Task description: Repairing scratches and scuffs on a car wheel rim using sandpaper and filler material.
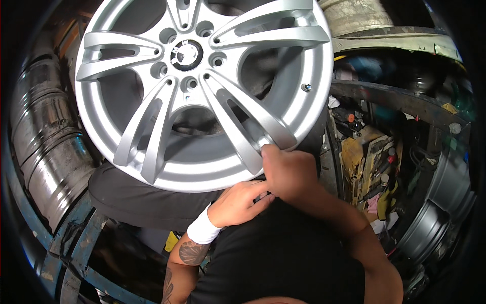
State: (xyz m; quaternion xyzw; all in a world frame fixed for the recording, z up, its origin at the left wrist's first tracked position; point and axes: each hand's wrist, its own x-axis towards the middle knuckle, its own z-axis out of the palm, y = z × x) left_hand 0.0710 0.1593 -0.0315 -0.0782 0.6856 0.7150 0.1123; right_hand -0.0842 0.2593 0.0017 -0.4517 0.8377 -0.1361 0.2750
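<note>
A silver alloy wheel (220, 109) with paired spokes and a round centre cap (186, 55) rests tilted over my dark-trousered legs. Near its lower right rim, my right hand (289, 172) is closed in a fist, slightly blurred, its thumb side against the end of a spoke. Whatever its fingers hold, if anything, is hidden. My left hand (235, 203), wearing a white wristband (204, 228), lies just under the wheel's lower edge. Its thumb and fingers are curled together beside the right hand, and their contents cannot be made out. A valve stem (306, 87) shows on the rim's right side.
Shiny dark metal cylinders (48, 147) stand at the left, above a worn blue metal frame (88, 248). Cluttered tools and a stained yellow box (372, 152) fill the right side, behind a metal rail (400, 99). More silver wheels (422, 230) sit at the far right.
</note>
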